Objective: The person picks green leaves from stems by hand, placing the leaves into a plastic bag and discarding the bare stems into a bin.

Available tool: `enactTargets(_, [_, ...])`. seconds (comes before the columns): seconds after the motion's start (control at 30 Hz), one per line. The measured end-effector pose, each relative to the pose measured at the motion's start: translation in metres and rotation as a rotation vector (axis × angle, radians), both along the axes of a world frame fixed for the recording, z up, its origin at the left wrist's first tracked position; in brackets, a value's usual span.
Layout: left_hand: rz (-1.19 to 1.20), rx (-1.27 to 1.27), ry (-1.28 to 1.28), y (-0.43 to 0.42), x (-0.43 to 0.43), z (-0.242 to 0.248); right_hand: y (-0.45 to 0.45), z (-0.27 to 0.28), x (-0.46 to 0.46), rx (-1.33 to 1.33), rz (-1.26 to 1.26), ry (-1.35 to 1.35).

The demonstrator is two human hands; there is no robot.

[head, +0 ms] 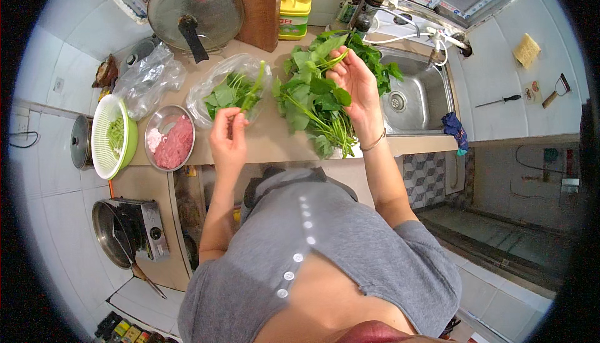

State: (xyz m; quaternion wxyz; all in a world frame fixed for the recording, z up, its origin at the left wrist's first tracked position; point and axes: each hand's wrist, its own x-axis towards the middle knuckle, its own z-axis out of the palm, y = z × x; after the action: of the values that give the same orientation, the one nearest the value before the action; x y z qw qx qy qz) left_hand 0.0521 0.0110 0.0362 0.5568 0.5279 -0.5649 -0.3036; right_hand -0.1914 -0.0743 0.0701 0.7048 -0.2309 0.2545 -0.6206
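Between the thumb and fingers of my left hand [228, 134] is a green stem [255, 89], upright over a clear plastic bag [199, 101] that has leafy greens [229, 90] in it. My right hand [355, 78] holds a leafy green sprig [333, 52] by its stems, above a large pile of leafy greens [300, 104] on the beige countertop [272, 143]. The pile reaches the counter's front edge, and more greens lie against the sink's left side.
Left stand a steel bowl of raw minced meat [176, 143], a green-and-white colander [129, 153] with cut green pieces, and a crumpled bag [152, 80]. Behind are a glass lid [194, 10], cutting board [255, 12] and yellow bottle [295, 12]. A steel sink [419, 99] is right.
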Motion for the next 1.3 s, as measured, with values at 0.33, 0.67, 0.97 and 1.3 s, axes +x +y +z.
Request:
enactTargets(0.33, [-0.035,0.061,0.082,0.003,0.003,-0.008,0.013,-0.005,-0.012,0.136,-0.158,-0.487])
enactTargets(0.67, [0.177,0.083,0.242,0.004,0.041,-0.013,-0.014,-0.043,0.007,-0.207,-0.178,0.855])
enactTargets(0.97, [0.641,0.036,0.044,0.004,0.121,-0.071,-0.044,-0.054,0.091,-0.285,0.071,0.892])
enactTargets(1.3, [0.582,0.293,-0.535,-0.059,0.144,-0.122,-0.066,-0.046,0.153,-0.311,0.699,0.81])
